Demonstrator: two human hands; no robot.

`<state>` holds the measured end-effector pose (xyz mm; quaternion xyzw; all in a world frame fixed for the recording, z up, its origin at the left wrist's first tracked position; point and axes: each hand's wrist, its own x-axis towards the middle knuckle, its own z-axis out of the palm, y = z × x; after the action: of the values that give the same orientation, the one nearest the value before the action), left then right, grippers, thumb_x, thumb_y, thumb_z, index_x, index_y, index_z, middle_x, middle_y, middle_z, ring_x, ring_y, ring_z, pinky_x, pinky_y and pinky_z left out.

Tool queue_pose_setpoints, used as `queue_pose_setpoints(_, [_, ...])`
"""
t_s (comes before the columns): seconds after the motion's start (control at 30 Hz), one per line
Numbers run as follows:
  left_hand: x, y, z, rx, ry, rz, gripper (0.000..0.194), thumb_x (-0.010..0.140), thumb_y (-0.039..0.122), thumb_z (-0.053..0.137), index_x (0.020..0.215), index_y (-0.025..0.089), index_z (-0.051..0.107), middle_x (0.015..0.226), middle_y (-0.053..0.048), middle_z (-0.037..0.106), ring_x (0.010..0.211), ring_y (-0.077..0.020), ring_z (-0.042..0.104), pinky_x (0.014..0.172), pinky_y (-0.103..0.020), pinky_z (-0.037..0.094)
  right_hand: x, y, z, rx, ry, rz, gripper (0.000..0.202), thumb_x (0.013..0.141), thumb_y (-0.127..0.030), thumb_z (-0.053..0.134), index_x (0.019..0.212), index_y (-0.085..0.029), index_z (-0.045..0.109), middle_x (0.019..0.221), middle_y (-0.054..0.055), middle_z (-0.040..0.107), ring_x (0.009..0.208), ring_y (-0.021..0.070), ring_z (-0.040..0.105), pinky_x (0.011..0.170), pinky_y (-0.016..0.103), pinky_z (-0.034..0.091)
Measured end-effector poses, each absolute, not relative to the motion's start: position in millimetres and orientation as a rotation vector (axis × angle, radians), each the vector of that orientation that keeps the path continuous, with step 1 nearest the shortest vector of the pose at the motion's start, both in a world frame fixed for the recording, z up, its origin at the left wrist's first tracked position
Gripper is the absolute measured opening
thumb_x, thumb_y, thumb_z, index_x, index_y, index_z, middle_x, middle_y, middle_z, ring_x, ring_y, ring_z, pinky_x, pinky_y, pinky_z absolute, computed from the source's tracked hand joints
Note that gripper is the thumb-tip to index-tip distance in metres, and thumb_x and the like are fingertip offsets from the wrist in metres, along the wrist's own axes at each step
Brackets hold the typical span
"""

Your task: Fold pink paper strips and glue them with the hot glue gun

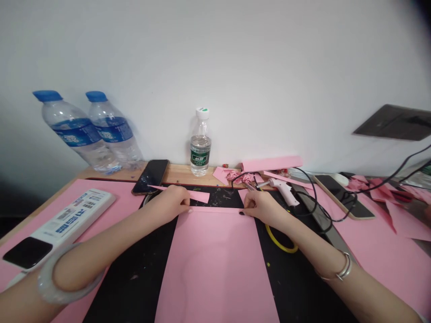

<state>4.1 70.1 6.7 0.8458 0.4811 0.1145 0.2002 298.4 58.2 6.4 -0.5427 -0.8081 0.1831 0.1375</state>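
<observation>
A long pink paper sheet (218,264) lies on the black mat (134,273), with a narrow folded strip along its far edge. My left hand (178,201) pinches the left end of that fold, fingers closed. At the right end of the same fold, my right hand (255,205) has its thumb and fingers pressed together on the paper. A pink paper scrap (199,196) lies just beyond my left hand. Beside my right wrist are a yellow ring (281,246), partly covered by the forearm, and a white glue gun (285,192).
Two large bottles (76,130) and a small water bottle (200,150) stand by the wall. A dark phone (151,175), a white box (72,215) and pink sheets (380,264) flank the mat. Black cables (316,199) loop near another phone (343,195).
</observation>
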Motion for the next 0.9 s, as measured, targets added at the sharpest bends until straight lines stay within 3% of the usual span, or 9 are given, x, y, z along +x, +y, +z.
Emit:
queue_pose_setpoints(0.1, [3.2, 74.0, 5.5, 2.289, 1.296, 0.293, 0.008, 0.076, 0.020, 0.059, 0.069, 0.018, 0.062, 0.065, 0.002, 0.067, 0.058, -0.0138, 0.062, 0.050, -0.020, 0.040, 296.7, 63.4, 9.9, -1.584, -2.329, 0.668, 0.010, 0.066, -0.011, 0.069, 0.069, -0.017, 0.060, 0.057, -0.005, 0.059, 0.050, 0.0100, 0.055, 0.045, 0.018, 0.038])
queue_pose_setpoints(0.17, [2.8, 74.2, 5.1, 2.266, 1.281, 0.293, 0.005, 0.076, 0.019, 0.058, 0.076, 0.018, 0.063, 0.067, 0.002, 0.068, 0.058, -0.0135, 0.062, 0.050, -0.019, 0.040, 295.7, 64.8, 12.5, -1.561, -2.353, 0.729, 0.008, 0.067, -0.011, 0.069, 0.067, -0.016, 0.062, 0.056, -0.004, 0.060, 0.050, 0.0102, 0.056, 0.046, 0.018, 0.039])
queue_pose_setpoints(0.33, [1.3, 73.2, 7.6, 2.341, 1.241, 0.338, 0.014, 0.076, 0.015, 0.057, 0.067, 0.020, 0.067, 0.073, 0.001, 0.068, 0.071, -0.0157, 0.063, 0.064, -0.023, 0.044, 295.9, 61.9, 17.2, -1.503, -2.390, 0.632, 0.018, 0.070, -0.003, 0.061, 0.058, -0.016, 0.063, 0.057, -0.002, 0.062, 0.055, 0.0119, 0.057, 0.052, 0.021, 0.042])
queue_pose_setpoints(0.47, [1.2, 66.2, 7.0, 2.408, 1.301, 0.451, 0.022, 0.085, 0.015, 0.049, 0.080, 0.020, 0.070, 0.085, -0.003, 0.065, 0.080, -0.0179, 0.061, 0.072, -0.027, 0.044, 297.4, 53.5, 16.3, -1.441, -2.438, 0.451, 0.020, 0.077, -0.002, 0.055, 0.066, -0.016, 0.064, 0.077, 0.005, 0.068, 0.077, 0.0176, 0.063, 0.071, 0.027, 0.048])
queue_pose_setpoints(0.6, [0.8, 49.9, 1.5, 2.610, 1.294, 0.461, 0.033, 0.087, 0.007, 0.040, 0.093, 0.021, 0.070, 0.087, -0.004, 0.063, 0.080, -0.0184, 0.060, 0.068, -0.026, 0.045, 299.6, 39.0, 9.3, -1.415, -2.507, 0.317, 0.024, 0.083, -0.001, 0.047, 0.091, -0.013, 0.066, 0.107, 0.014, 0.067, 0.099, 0.0253, 0.063, 0.085, 0.037, 0.049])
queue_pose_setpoints(0.7, [-1.8, 40.5, -5.1, 2.830, 1.230, 0.476, 0.032, 0.088, 0.007, 0.040, 0.097, 0.019, 0.067, 0.084, -0.004, 0.063, 0.076, -0.0163, 0.061, 0.066, -0.024, 0.048, 302.0, 28.6, 2.7, -1.415, -2.638, 0.113, 0.030, 0.081, 0.002, 0.047, 0.101, -0.011, 0.065, 0.122, 0.017, 0.062, 0.103, 0.0286, 0.064, 0.085, 0.040, 0.052])
queue_pose_setpoints(0.9, [-6.9, 40.0, -16.6, 2.959, 1.145, 0.513, 0.036, 0.087, 0.002, 0.036, 0.105, 0.015, 0.064, 0.102, -0.008, 0.068, 0.090, -0.0184, 0.064, 0.078, -0.029, 0.052, 304.6, 22.1, -5.6, -1.370, -2.767, -0.214, 0.038, 0.080, 0.004, 0.045, 0.112, -0.009, 0.060, 0.127, 0.017, 0.059, 0.100, 0.0272, 0.067, 0.078, 0.036, 0.058])
